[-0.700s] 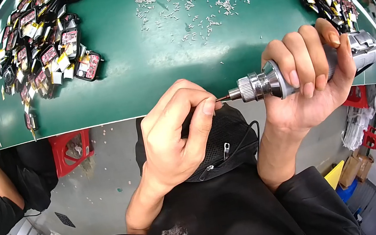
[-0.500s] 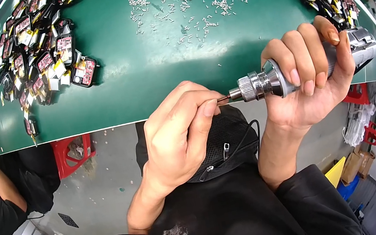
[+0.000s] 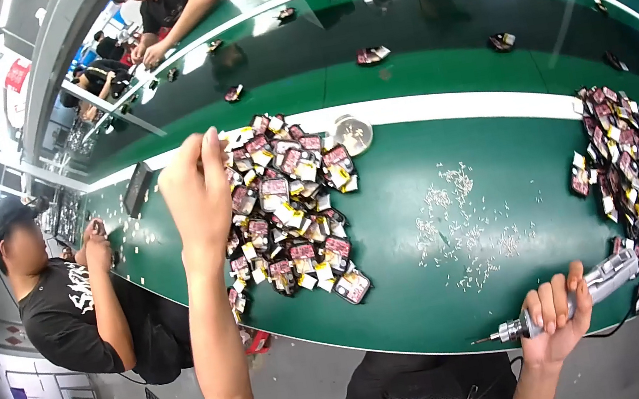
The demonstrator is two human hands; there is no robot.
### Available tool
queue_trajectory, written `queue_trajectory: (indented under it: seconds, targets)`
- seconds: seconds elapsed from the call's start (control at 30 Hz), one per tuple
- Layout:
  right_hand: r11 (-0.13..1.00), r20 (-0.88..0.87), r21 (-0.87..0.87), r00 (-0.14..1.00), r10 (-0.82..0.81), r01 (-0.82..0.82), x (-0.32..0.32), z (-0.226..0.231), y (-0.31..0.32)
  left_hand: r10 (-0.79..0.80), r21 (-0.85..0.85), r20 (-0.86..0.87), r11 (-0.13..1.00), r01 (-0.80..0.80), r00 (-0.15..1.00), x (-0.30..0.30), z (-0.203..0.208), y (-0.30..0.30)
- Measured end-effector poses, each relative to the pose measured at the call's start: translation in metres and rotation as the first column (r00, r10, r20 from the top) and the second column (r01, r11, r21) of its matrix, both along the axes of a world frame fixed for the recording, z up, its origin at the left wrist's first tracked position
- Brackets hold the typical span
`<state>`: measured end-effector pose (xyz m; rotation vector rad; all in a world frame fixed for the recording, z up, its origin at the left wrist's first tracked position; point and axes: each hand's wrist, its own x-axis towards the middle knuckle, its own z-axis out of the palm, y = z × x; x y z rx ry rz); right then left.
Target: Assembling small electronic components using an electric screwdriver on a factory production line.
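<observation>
My right hand (image 3: 555, 316) wraps round a silver electric screwdriver (image 3: 613, 275), held low over the near table edge with its thin bit pointing left. My left arm reaches far forward, and my left hand (image 3: 198, 190) is at the left side of a large heap of small black-cased circuit-board units (image 3: 274, 193). Its thumb and fingers are drawn together; whatever they hold, if anything, is hidden. Small pale screws (image 3: 459, 227) lie scattered on the green tabletop (image 3: 402, 287) between this heap and a second heap of units (image 3: 628, 173) at the right.
A clear round dish (image 3: 352, 135) stands behind the left heap. Beyond a white ledge (image 3: 438, 102), a dark green belt (image 3: 299, 76) carries spaced units. A co-worker (image 3: 70, 300) sits at the left; others work across the belt. A cord trails from the screwdriver.
My left hand has left the screwdriver's bit and gone forward and left to the heap. The screwdriver stays in my right hand, lower in view. The view has tilted up and swung left.
</observation>
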<state>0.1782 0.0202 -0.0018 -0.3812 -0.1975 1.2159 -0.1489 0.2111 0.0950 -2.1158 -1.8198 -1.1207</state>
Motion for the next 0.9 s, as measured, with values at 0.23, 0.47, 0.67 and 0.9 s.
queue_trajectory:
  seconds: [0.23,0.47,0.67,0.9]
  targets:
    - [0.999,0.032,0.046,0.999,0.024,-0.025,0.003,-0.004,-0.001,0.152,-0.378,-0.468,0.856,-0.352,0.870,-0.103,-0.044,0.187]
    - [1.000,-0.041,-0.018,0.999,-0.023,0.023,-0.003,0.001,0.004,0.058,-0.436,-0.528,0.838,-0.329,0.847,-0.114,-0.070,0.248]
    - [1.000,-0.007,-0.002,1.000,0.013,-0.013,0.001,0.000,-0.001,-0.098,-0.342,-0.465,0.937,-0.077,0.880,-0.111,-0.062,0.217]
    - [0.999,0.035,0.015,0.998,0.045,-0.045,0.004,0.002,-0.001,-0.507,-0.312,-0.265,0.850,0.424,0.820,0.024,-0.008,0.046]
